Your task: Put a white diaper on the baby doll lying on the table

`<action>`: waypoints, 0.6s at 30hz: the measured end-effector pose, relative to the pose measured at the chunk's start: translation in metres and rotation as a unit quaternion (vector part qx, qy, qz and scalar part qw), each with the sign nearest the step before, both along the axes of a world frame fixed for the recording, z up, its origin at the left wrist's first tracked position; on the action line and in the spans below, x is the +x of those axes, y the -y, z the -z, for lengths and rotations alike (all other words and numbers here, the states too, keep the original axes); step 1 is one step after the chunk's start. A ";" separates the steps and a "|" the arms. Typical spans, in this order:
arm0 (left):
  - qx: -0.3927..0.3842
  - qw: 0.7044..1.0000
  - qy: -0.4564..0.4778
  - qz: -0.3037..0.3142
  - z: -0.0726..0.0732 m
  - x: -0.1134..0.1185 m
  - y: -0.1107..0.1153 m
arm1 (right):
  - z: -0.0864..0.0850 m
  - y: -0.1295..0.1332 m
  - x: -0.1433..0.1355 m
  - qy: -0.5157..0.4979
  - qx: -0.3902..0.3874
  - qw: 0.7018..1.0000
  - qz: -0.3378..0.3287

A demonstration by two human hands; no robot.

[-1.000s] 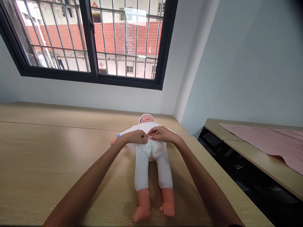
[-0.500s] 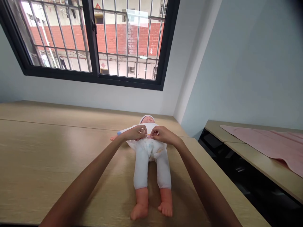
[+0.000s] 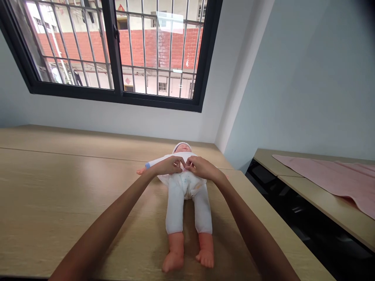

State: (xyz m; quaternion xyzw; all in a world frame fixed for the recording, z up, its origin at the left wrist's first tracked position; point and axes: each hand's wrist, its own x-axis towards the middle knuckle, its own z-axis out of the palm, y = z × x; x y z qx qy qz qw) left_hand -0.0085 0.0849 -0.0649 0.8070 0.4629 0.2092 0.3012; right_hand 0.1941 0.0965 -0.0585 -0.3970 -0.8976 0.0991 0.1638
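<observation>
A baby doll [image 3: 175,210] lies on its back on the wooden table [image 3: 88,195], its feet toward me. It has a white cap, a white top, white leggings and a white diaper [image 3: 187,183] around its hips. At the doll's waist, my left hand [image 3: 170,164] and my right hand [image 3: 200,167] nearly meet, fingers bent and pinched at the upper front edge of the diaper. What lies between the fingertips is too small to make out. One doll arm stretches out to the left, past my left hand.
A second table [image 3: 319,191] stands at the right with a pink cloth [image 3: 331,175] spread on it. Between the tables is a dark gap. Behind the table are a wall and a barred window [image 3: 117,99].
My left hand has shifted slightly to the right, so its fingertips are closer to those of my right hand. The doll stays nearly where it was.
</observation>
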 end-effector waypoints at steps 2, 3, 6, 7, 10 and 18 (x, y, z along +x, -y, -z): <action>0.004 1.000 -0.004 -0.001 0.000 0.001 0.000 | 0.000 0.000 0.001 0.004 0.004 1.000 -0.008; 0.004 1.000 -0.006 0.001 0.000 0.001 0.000 | -0.001 0.000 0.001 0.007 0.007 1.000 -0.009; 0.004 1.000 -0.005 0.005 0.002 0.001 -0.002 | -0.002 0.003 0.001 0.014 0.013 1.000 -0.007; 0.005 1.000 -0.004 0.005 0.003 0.000 -0.003 | -0.003 0.004 0.000 0.018 0.017 1.000 -0.005; 0.008 1.000 -0.003 0.003 0.004 0.000 -0.004 | -0.005 0.009 -0.003 0.031 0.034 0.999 -0.004; 0.023 1.000 -0.005 -0.005 0.001 0.003 0.000 | 0.000 0.005 -0.002 0.003 0.008 1.000 -0.009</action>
